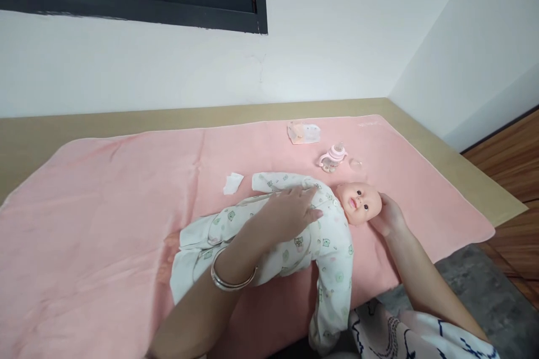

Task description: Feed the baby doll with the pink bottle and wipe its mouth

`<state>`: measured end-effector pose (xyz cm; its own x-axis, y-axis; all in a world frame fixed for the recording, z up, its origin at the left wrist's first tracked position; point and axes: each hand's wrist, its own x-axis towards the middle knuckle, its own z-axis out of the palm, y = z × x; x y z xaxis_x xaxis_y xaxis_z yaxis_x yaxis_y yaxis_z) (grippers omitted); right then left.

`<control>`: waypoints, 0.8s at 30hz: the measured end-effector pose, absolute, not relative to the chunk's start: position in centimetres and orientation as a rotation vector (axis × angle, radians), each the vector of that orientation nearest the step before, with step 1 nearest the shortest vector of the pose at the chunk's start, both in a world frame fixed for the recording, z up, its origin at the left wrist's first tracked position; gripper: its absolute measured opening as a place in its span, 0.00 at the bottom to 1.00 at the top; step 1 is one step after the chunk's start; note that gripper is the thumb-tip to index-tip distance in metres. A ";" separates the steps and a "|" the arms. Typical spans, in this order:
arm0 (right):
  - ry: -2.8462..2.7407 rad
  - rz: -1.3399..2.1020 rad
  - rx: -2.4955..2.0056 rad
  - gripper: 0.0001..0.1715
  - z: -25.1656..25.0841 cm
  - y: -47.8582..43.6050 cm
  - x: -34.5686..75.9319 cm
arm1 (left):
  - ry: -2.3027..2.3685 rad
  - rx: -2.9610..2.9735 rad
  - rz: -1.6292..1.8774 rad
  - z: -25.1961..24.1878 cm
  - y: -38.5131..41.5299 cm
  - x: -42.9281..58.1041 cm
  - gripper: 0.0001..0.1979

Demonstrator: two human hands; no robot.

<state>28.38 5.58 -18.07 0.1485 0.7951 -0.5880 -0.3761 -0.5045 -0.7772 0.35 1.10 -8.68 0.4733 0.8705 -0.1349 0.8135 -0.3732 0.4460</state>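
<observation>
A baby doll (358, 203) lies on its back, its head to the right, dressed in a white romper (290, 251) with small green and pink prints. My left hand (292, 210) rests on the doll's chest, fingers stretched out and thumb apart. Cupped around the top of the doll's head is my right hand (388, 215), its fingers partly hidden behind and under the head. One romper sleeve stretches toward the near edge; the other lies along the doll's far side.
A pink mat (105, 207) covers most of the tan tabletop (463, 179). Beyond the doll lie a pink baby bottle (332, 158), a clear cap (356, 164), a small clear pack (304, 133) and a white tissue (233, 183). A wall (320, 45) rises behind.
</observation>
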 end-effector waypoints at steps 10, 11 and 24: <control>-0.516 1.871 -1.221 0.29 -17.4 4.8 27.1 | 1.413 2.062 0.342 -10.6 3.7 0.7 0.18; -0.519 1.906 -1.171 0.30 -17.3 4.8 26.9 | 1.411 2.041 0.376 -10.9 4.0 0.8 0.17; -1.279 1.545 -1.368 0.41 -17.5 8.9 24.0 | 1.555 1.780 0.565 -12.2 5.0 1.7 0.16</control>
